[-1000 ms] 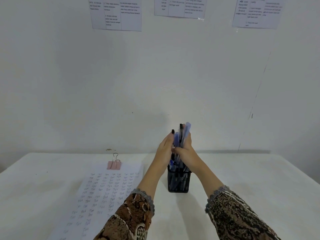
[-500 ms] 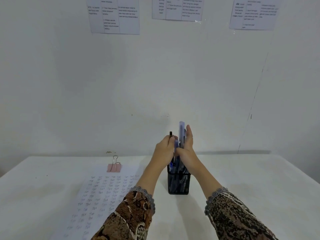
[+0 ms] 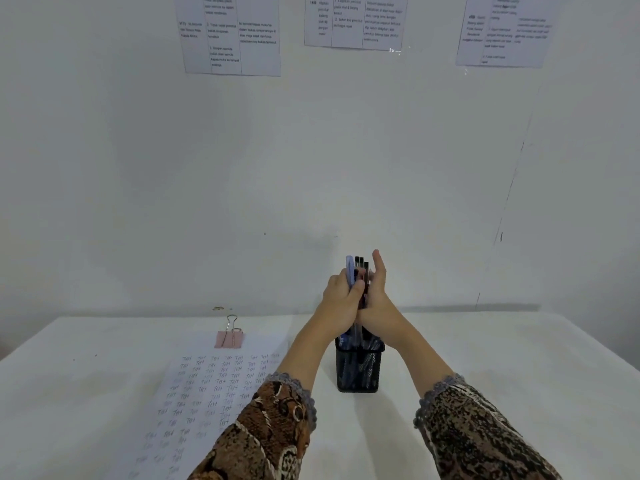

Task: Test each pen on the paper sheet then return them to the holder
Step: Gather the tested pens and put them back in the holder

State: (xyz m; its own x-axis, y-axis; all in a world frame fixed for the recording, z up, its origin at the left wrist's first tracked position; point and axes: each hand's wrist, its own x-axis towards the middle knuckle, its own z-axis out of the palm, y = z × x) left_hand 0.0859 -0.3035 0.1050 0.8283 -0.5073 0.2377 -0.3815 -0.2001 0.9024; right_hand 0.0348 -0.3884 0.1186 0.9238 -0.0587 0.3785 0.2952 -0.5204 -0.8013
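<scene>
White counter (image 3: 502,358) bore a black mesh holder (image 3: 358,374); above it, left hand (image 3: 341,299) gripped bundled pens (image 3: 350,271), right hand (image 3: 379,296) pressed them, fingers straight.

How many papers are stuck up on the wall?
3. The left paper, the middle paper and the right paper hang in a row, all cut off by the picture's top edge. More may hang out of view.

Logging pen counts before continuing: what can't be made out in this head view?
Head view:
Number of blue and black plastic pens: left hand and right hand cover the bundle.
Pen tips: blurred behind the black mesh holder.
Lower part of white handwritten paper sheet: patterned sleeve covers it.
</scene>
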